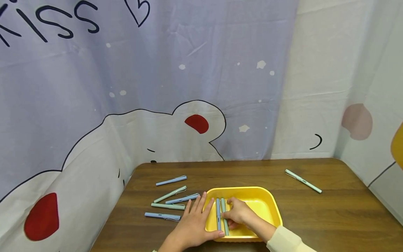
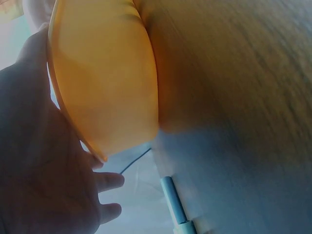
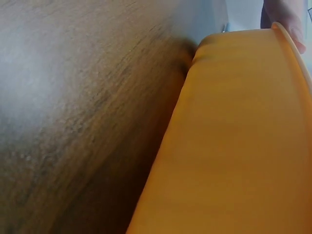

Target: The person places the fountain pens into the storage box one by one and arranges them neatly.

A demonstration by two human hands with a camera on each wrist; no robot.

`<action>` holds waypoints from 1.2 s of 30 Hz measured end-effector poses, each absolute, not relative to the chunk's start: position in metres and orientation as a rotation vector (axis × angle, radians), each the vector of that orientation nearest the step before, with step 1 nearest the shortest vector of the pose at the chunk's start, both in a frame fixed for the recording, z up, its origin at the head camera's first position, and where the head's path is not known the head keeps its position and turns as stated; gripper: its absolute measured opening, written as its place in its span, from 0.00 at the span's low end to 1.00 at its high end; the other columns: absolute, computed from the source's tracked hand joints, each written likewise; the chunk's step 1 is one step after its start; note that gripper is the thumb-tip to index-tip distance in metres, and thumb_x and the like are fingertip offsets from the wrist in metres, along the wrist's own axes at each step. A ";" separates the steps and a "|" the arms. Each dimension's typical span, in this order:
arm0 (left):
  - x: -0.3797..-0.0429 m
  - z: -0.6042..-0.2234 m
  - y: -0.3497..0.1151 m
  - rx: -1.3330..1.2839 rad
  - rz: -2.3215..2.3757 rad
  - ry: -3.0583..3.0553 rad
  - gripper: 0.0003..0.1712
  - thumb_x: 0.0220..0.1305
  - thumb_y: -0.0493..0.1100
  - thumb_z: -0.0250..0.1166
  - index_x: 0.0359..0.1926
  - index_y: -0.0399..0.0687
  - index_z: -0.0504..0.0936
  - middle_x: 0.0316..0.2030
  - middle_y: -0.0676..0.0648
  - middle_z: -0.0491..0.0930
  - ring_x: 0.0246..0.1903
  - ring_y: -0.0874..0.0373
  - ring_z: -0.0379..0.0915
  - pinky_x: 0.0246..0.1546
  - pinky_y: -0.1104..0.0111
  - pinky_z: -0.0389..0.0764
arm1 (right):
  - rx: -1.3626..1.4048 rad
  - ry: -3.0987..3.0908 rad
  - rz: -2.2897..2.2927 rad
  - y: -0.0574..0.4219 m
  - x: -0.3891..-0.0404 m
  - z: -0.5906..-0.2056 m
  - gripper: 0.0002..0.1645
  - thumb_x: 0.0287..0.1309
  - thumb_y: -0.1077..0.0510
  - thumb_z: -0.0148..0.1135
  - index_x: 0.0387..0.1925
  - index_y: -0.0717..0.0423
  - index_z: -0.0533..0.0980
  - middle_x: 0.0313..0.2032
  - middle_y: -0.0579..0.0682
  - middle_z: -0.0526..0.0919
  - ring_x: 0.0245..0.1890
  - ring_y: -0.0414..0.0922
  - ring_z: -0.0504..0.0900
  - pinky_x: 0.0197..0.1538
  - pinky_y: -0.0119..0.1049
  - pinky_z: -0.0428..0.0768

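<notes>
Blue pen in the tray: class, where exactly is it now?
In the head view, the blue pen is inside the yellow tray, at left, between the left hand and a green pen.

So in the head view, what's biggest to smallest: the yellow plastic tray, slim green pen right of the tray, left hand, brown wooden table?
1. Brown wooden table
2. Yellow plastic tray
3. Left hand
4. Slim green pen

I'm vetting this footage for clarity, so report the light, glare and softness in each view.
Head: fairly even light, the blue pen and yellow tray clearly outlined; left wrist: the left hand dark against a bright background, bluish haze over the lower table; right wrist: pale glare at upper left on the table, dark shadow along the tray's foot, soft detail.
</notes>
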State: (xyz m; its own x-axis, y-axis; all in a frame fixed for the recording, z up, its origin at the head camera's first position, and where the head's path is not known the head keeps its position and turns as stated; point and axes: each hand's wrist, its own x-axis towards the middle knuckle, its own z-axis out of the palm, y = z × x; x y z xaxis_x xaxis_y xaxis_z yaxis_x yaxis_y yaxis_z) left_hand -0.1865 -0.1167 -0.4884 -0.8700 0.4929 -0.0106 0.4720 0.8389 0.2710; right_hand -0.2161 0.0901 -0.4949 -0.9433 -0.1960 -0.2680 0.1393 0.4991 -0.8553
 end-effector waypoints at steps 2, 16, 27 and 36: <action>-0.187 -0.488 -0.116 0.772 0.398 2.938 0.61 0.58 0.84 0.53 0.81 0.53 0.52 0.81 0.42 0.40 0.78 0.38 0.42 0.73 0.37 0.46 | -0.048 2.418 -1.419 0.092 -0.216 -0.493 0.37 0.58 0.63 0.72 0.64 0.73 0.66 0.24 0.55 0.79 0.16 0.41 0.80 0.22 0.35 0.83; -0.188 -0.490 -0.117 0.763 0.401 2.940 0.63 0.56 0.85 0.52 0.81 0.54 0.52 0.81 0.41 0.41 0.78 0.39 0.42 0.73 0.37 0.46 | -0.063 2.555 -1.384 0.121 -0.217 -0.460 0.32 0.59 0.65 0.69 0.63 0.65 0.70 0.29 0.52 0.78 0.22 0.45 0.77 0.29 0.40 0.83; -0.187 -0.492 -0.117 0.778 0.422 2.950 0.62 0.56 0.84 0.54 0.81 0.53 0.52 0.81 0.41 0.41 0.78 0.38 0.43 0.73 0.36 0.47 | -0.085 2.691 -1.320 0.150 -0.217 -0.440 0.31 0.59 0.65 0.69 0.64 0.59 0.72 0.34 0.49 0.81 0.26 0.47 0.80 0.28 0.38 0.81; -0.187 -0.492 -0.118 0.787 0.420 2.953 0.62 0.56 0.84 0.54 0.81 0.53 0.52 0.81 0.41 0.42 0.78 0.38 0.44 0.73 0.36 0.47 | -0.138 2.800 -1.213 0.181 -0.222 -0.424 0.31 0.62 0.60 0.68 0.66 0.56 0.72 0.49 0.56 0.84 0.30 0.46 0.82 0.31 0.39 0.80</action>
State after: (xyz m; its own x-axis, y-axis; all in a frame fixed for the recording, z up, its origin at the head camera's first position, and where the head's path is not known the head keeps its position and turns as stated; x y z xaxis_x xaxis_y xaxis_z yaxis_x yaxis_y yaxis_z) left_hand -0.1872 -0.1176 -0.4917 -0.8684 0.4956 0.0152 0.4802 0.8329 0.2751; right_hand -0.2216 0.1809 -0.4237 -0.9922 -0.1170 -0.0441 -0.0478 0.6811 -0.7306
